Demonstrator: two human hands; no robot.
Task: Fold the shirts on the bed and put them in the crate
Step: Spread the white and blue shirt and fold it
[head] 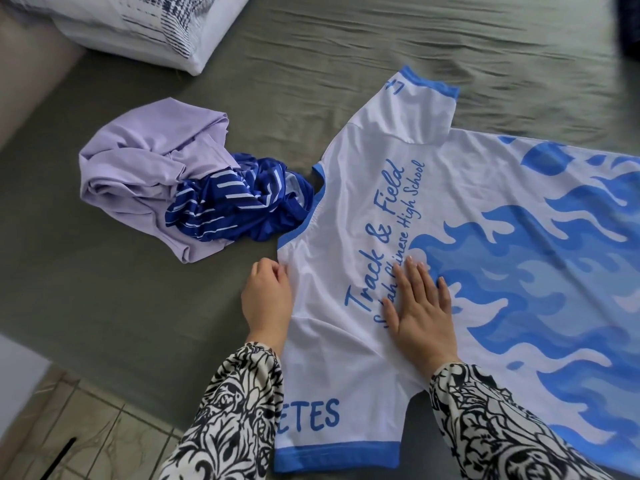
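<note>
A white shirt (pixel 467 209) with blue flames and blue lettering lies spread flat on the bed, collar toward the left. My right hand (pixel 420 306) rests flat on its chest area, fingers straight over the lettering. My left hand (pixel 266 299) pinches the shirt's shoulder edge near the collar with curled fingers. To the left lie a crumpled lilac shirt (pixel 138 168) and a crumpled dark blue striped shirt (pixel 235 202), touching each other. No crate is in view.
The bed has a grey-green sheet (pixel 346 46). A white pillow with dark print (pixel 156 26) lies at the top left. A tiled floor (pixel 86 427) shows at the bottom left beside the bed's edge.
</note>
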